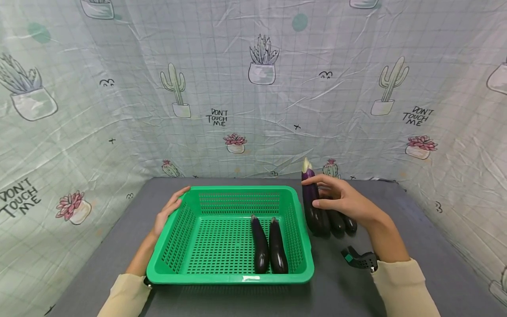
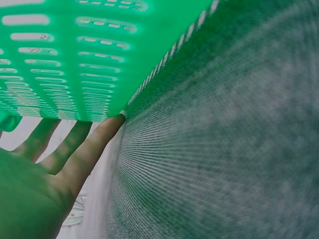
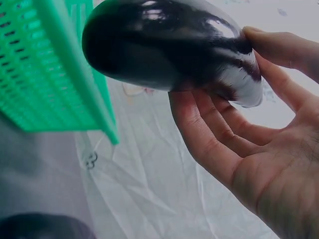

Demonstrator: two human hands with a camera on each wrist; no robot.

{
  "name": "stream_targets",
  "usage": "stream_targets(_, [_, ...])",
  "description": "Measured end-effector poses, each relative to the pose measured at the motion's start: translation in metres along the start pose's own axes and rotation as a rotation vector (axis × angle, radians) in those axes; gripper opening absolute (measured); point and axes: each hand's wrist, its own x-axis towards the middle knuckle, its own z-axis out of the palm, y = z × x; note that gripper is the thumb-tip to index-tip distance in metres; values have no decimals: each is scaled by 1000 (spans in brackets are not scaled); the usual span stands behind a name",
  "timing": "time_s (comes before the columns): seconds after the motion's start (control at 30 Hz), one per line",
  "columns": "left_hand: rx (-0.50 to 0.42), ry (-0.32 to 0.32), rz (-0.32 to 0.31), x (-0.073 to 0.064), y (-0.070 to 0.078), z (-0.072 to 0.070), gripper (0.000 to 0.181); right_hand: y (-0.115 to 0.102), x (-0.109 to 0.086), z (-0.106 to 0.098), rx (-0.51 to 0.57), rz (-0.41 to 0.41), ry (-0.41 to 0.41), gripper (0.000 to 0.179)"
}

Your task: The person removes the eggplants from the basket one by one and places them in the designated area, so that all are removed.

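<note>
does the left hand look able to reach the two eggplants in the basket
Probably yes: the left hand touches the green basket, whose top is open, and nothing covers the two eggplants inside.

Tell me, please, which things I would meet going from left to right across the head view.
Left hand, first eggplant in the green basket, second eggplant in the basket, held eggplant, right hand.

The left hand [image 1: 165,215] touches the left side of the green basket [image 1: 241,278], which contains two eggplants [image 1: 260,248]; at right, the right hand [image 1: 343,199] grips another eggplant [image 1: 310,194] near other eggplants [image 1: 337,224].
</note>
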Motion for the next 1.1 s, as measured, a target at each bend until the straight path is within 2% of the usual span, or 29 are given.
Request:
stream_targets(0.27, [-62, -18, -9, -1, 0, 0, 53, 15, -9, -9, -13, 11, 33, 48])
stream_targets(0.37, [-39, -16, -1, -1, 0, 0, 53, 19, -12, -14, -18, 21, 41, 48])
stream_targets(0.63, [-56, -18, 5, -1, 0, -1, 53, 26, -20, -27, -44, 70, 66, 47])
stream_targets(0.87, [20, -1, 5, 0, 0, 0, 53, 32, -26, -38, -59, 82, 69, 46])
stream_targets(1.1, [-26, -26, -21, 0, 2, 0, 54, 40, -30, -47, -80, 90, 69, 48])
